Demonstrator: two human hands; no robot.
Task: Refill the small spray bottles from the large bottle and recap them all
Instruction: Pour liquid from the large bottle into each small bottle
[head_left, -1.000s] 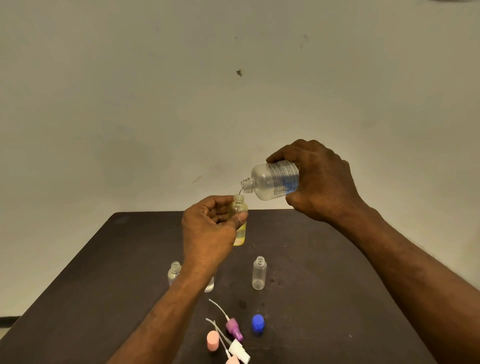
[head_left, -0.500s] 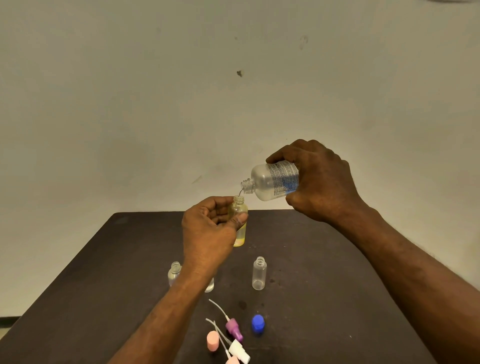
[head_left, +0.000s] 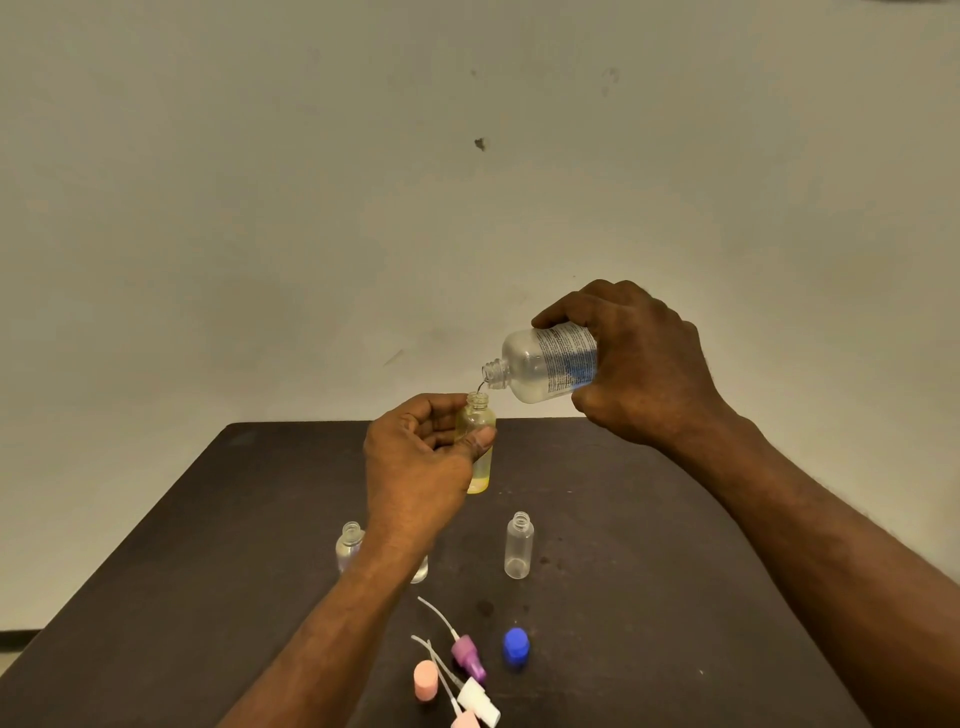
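Observation:
My right hand (head_left: 644, 364) grips the large clear bottle (head_left: 545, 364), tipped with its open neck pointing left and down. A thin stream runs from it into a small yellow-tinted bottle (head_left: 480, 452), which my left hand (head_left: 415, 462) holds upright above the dark table (head_left: 208, 545). An uncapped small clear bottle (head_left: 518, 545) stands on the table to the right. A second one (head_left: 349, 545) stands to the left, and a third (head_left: 420, 571) is mostly hidden behind my left forearm.
Loose caps lie near the table's front edge: a purple spray head (head_left: 467, 656) with tube, a white spray head (head_left: 480, 701), a pink cap (head_left: 425, 680) and a blue cap (head_left: 516, 646). A plain wall rises behind the table.

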